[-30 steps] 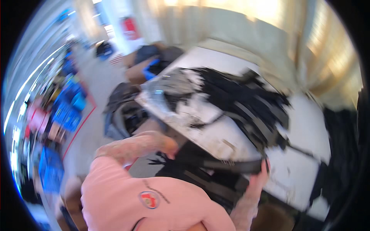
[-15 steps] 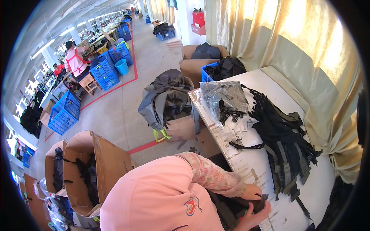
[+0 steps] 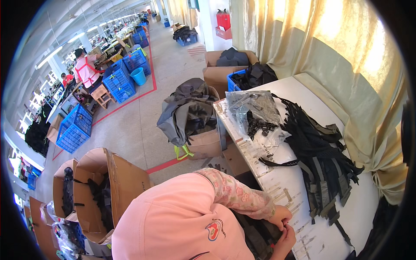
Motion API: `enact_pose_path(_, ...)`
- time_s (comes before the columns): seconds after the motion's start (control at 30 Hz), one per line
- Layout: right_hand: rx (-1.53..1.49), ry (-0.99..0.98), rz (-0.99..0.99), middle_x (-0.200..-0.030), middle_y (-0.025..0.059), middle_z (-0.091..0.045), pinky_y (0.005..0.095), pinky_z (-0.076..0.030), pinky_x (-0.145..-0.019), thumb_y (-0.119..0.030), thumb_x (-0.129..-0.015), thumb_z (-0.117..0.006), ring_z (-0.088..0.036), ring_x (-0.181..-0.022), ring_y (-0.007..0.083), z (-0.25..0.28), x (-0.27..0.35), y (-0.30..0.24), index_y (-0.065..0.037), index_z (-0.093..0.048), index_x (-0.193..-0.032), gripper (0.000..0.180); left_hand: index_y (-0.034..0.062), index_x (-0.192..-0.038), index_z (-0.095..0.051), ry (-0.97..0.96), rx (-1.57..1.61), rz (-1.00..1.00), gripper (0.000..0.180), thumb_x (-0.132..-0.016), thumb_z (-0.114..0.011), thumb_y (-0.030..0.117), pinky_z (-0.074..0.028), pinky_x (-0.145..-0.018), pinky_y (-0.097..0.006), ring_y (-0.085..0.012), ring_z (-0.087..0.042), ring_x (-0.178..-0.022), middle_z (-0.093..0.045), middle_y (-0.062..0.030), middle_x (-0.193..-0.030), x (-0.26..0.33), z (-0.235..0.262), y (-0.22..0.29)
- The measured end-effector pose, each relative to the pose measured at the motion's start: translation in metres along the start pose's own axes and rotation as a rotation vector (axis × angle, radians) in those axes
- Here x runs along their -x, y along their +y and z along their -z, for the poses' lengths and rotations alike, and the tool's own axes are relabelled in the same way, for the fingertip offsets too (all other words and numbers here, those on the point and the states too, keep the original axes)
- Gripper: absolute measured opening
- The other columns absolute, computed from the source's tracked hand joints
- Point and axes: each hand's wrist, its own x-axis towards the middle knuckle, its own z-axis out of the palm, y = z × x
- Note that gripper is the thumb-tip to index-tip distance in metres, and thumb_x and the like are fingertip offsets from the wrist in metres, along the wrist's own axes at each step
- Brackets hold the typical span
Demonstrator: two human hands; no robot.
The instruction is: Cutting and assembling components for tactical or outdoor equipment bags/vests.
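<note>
A: Fingers [image 3: 284, 222] of both hands were bunched together at the counter [image 3: 303, 190] edge, pinching something small and dark; what it was couldn't be told.

B: Which hand where?

A: Left hand [image 3: 279, 215] above, right hand [image 3: 287, 237] below, touching.

B: Risks?

A: Likely a slip: the piece could drop into the dark gap under the counter. The strap pile [image 3: 318, 151] lay near enough to snag.

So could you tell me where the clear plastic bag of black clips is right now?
The clear plastic bag lies at the white table's far left end, beside the pile of black straps.
</note>
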Motion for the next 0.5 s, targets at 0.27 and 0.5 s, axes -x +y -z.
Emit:
enact_pose_path(0.27, -0.146, 0.273, -0.073, -0.067, 0.015, -0.055, 0.0357, -0.042, -0.058, -0.01, -0.089, -0.053, -0.053, -0.062, 0.0246, -0.007, 0.006, 0.022, 0.002, -0.054, -0.077, 0.017, 0.0072, -0.078, -0.052, -0.135, 0.05, -0.362, 0.023, -0.078, -0.069, 0.022, -0.044, -0.063, -0.042, -0.0333, -0.057, -0.072, -0.056, -0.0131, -0.073, 0.02, 0.002, 0.035)
enact_pose_path(0.5, -1.171, 0.219, -0.476, -0.066, -0.0081, -0.046, 0.0204, -0.029, -0.052, -0.014, -0.087, -0.054, -0.038, -0.061, 0.0024, -0.027, -0.009, 0.024, -0.008, -0.057, -0.072, 0.016, 0.0055, -0.085, -0.056, -0.084, -0.089, -0.119, 0.021, -0.08, -0.069, 0.021, -0.045, -0.065, -0.036, -0.0287, -0.056, -0.073, -0.056, -0.0117, -0.076, 0.025, 0.028, 0.023)
